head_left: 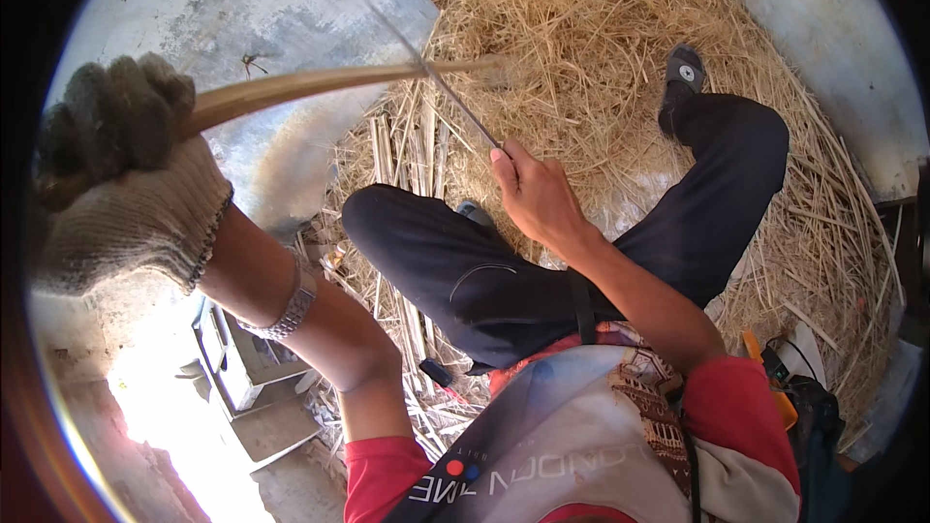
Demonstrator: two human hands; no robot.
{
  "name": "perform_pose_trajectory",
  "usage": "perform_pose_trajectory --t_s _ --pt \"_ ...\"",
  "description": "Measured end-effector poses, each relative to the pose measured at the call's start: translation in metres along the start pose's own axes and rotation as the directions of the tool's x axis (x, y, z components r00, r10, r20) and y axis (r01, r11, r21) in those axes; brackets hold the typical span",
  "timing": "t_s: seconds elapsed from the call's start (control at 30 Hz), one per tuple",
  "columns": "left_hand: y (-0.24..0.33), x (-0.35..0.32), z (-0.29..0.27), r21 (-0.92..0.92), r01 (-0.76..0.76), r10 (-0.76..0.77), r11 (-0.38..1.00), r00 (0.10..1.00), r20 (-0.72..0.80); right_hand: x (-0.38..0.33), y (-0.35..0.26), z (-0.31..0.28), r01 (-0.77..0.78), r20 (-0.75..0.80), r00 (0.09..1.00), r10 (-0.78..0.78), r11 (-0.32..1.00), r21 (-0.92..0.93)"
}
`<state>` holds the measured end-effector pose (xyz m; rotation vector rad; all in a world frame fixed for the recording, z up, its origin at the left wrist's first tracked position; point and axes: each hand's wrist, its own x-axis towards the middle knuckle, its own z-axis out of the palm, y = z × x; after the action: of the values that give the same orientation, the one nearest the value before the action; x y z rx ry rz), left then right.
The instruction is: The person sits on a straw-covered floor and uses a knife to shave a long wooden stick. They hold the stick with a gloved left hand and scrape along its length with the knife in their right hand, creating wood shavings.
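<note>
My left hand (116, 165), in a grey knit glove, is raised at the left and grips one end of a long tan bamboo stick (320, 85). The stick runs rightwards over the straw. My bare right hand (536, 196) holds a thin long knife blade (441, 82) that crosses the stick near its far end. The blade slants up and to the left from my fist. Both my legs in dark trousers (504, 271) are bent beneath my hands.
A large heap of pale straw-like shavings (601, 48) covers the ground ahead, with split bamboo strips (407, 150) beside my left knee. A grey concrete floor (252, 10) lies at the upper left. A small wooden stool (242, 368) sits under my left arm. Orange-and-black gear (785, 387) rests at my right hip.
</note>
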<state>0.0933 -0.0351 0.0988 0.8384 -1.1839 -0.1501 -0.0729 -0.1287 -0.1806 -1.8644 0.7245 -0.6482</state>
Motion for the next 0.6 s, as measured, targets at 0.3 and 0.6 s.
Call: perform_pose_trajectory --t_s 0.3,0.6 --pt "-0.002 0.01 -0.013 0.027 -0.042 0.044 0.999 0.996 -0.075 -0.007 -0.012 0.013 0.196 -0.134 0.971 -0.198 0.98 -0.033" --pt "0.001 -0.004 0.002 0.165 -0.083 0.112 0.983 0.979 -0.17 -0.002 -0.028 0.002 0.136 0.0 0.991 -0.136 0.99 0.034"
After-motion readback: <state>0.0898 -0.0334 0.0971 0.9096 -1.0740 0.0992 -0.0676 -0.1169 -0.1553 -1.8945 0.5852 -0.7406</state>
